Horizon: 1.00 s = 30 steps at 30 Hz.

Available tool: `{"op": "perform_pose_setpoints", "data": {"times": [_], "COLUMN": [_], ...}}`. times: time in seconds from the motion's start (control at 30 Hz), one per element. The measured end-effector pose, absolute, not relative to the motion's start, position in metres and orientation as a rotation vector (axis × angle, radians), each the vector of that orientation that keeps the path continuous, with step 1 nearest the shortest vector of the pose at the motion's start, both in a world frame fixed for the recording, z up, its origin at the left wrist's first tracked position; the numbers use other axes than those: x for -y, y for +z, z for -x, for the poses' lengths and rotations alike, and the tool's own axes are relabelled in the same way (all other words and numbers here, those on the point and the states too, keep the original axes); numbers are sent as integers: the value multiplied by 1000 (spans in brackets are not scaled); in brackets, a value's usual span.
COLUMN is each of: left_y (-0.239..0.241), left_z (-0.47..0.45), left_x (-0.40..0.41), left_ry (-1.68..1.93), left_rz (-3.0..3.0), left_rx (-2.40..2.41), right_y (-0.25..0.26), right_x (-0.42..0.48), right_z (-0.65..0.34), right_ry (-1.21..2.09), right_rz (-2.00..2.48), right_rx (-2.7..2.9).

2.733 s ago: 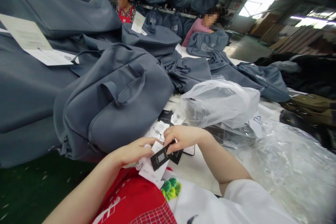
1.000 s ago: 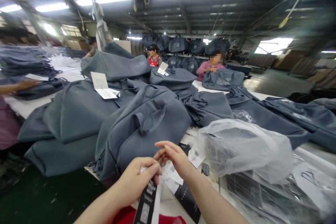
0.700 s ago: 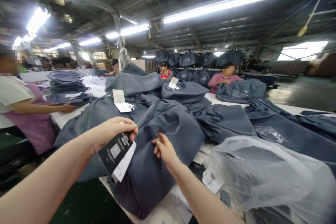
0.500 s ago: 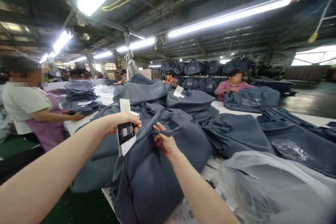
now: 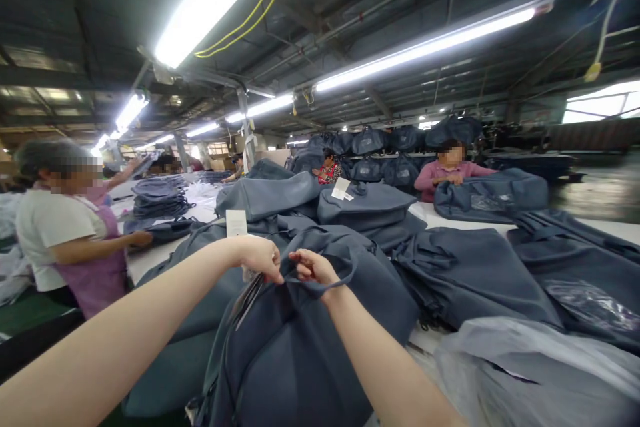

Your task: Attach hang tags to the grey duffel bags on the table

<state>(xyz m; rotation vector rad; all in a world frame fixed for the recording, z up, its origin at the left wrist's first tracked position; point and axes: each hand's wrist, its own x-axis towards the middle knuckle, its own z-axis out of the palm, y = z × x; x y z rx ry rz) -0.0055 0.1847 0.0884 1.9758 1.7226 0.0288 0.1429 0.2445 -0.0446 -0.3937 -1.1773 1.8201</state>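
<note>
The person's two hands meet just above a big grey-blue bag (image 5: 300, 353) that sits right in front of them, at the near edge of the table (image 5: 600, 228). The left hand (image 5: 263, 259) is closed around some hang tags (image 5: 249, 295). The tags are dark on one side and white on the other, and they hang down from the fingers, slanting low and to the left, so only their thin edge shows. The right hand (image 5: 311, 267) is pinched shut on the handle (image 5: 340, 280) of the bag. The handle is a soft strap that makes a loop. It runs sideways, starting at the right hand's fingers and curving out to the right before it goes back down into the top of the bag. So the tags lie just to the left of the handle, and the handle's near end sits in the small space where the two hands almost touch. The left hand is the one nearer to the tags, and the right hand is the one nearer to the strap. Whether the tags touch the strap cannot be told, because the fingers hide that spot. Other bags (image 5: 475, 273) of the same colour lie flat behind and to the right. A clear plastic bag (image 5: 525, 367) sits low on the right. A co-worker (image 5: 65, 233) stands far to the left, with an arm stretched out to a different pile.
</note>
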Motion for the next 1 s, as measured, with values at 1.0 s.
{"op": "perform_pose_setpoints", "data": {"times": [1.0], "left_y": [19], "left_z": [0], "left_x": [-181], "left_ry": [341], "left_rz": [-1802], "left_rx": [-1919], "right_y": [-87], "right_x": [-125], "right_z": [-206], "right_ry": [1430], "right_rz": [593], "right_rx": [1847]}}
